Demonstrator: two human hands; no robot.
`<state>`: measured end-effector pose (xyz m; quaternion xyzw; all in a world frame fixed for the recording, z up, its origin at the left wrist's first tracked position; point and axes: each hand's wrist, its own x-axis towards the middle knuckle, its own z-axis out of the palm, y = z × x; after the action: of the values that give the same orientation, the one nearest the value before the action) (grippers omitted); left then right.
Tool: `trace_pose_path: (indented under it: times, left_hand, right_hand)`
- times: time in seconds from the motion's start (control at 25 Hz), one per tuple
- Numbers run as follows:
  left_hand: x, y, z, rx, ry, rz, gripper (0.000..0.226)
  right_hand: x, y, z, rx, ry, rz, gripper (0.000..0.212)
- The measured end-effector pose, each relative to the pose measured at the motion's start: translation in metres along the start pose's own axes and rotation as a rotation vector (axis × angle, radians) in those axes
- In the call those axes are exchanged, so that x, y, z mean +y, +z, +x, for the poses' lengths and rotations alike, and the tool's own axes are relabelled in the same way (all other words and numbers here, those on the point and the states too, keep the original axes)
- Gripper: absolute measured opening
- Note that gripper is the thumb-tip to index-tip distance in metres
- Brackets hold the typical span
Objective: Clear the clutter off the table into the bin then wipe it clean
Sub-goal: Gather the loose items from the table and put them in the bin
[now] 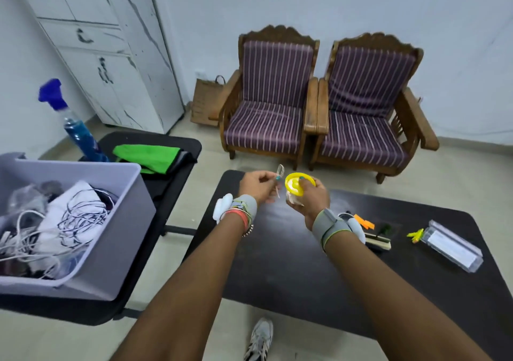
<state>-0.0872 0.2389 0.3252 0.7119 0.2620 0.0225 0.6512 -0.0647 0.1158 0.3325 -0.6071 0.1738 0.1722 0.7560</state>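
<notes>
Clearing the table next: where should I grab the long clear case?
Probably from above, closing across the narrow width of the clear case near its middle. It lies flat on the table with both long sides free, and the green clips crowd only its left end.

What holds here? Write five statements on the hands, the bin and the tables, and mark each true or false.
1. The right hand grips a yellow-lidded jar. True.
2. The bin is empty. False: cables and white cloth lie in it.
3. The left hand pinches a small clear piece. True.
4. The green cloth lies in the bin. False: it lies on the side table, behind the bin.
5. A clear box lies on the black table. True.
</notes>
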Motion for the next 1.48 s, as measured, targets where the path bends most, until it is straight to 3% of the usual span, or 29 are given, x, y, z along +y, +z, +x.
trace_pose_path:
  times: [0.28, 0.36, 0.52, 0.68, 0.76, 0.88, 1.0, 1.32, 1.48]
  left_hand:
    - [0.025, 0.041, -0.004, 0.049, -0.061, 0.079, 0.023]
    - [0.028, 0.048, 0.003, -0.018, -0.057, 0.118, 0.014]
    - [0.031, 0.067, 0.025, -0.085, -0.054, 0.202, 0.004]
    - [0.038, 0.080, 0.046, -0.125, -0.071, 0.289, 0.006]
    - [0.040, 0.089, 0.057, -0.123, -0.003, 0.449, 0.009]
    - [0.045, 0.098, 0.068, -0.072, 0.099, 0.721, 0.016]
    - [0.049, 0.105, 0.079, -0.033, 0.172, 0.803, 0.019]
    - [0.039, 0.131, 0.077, -0.045, 0.527, 0.814, 0.023]
    - [0.033, 0.144, 0.065, -0.040, 0.395, 0.595, 0.019]
  right_hand:
    - [-0.025, -0.018, 0.000, -0.047, 0.068, -0.155, 0.031]
    - [-0.027, -0.024, 0.004, -0.032, 0.033, -0.165, 0.034]
    - [-0.034, -0.042, 0.022, -0.030, 0.054, -0.100, 0.019]
    - [-0.036, -0.060, 0.046, -0.068, 0.206, 0.001, 0.038]
    - [-0.033, -0.061, 0.058, -0.078, 0.225, 0.052, 0.041]
    - [-0.032, -0.062, 0.073, 0.053, 0.128, 0.064, 0.027]
    - [-0.030, -0.069, 0.088, 0.089, 0.130, 0.136, 0.030]
    - [-0.025, -0.064, 0.110, 0.128, 0.189, 0.163, 0.046]
    - [-0.027, -0.057, 0.109, 0.012, 0.239, 0.387, 0.041]
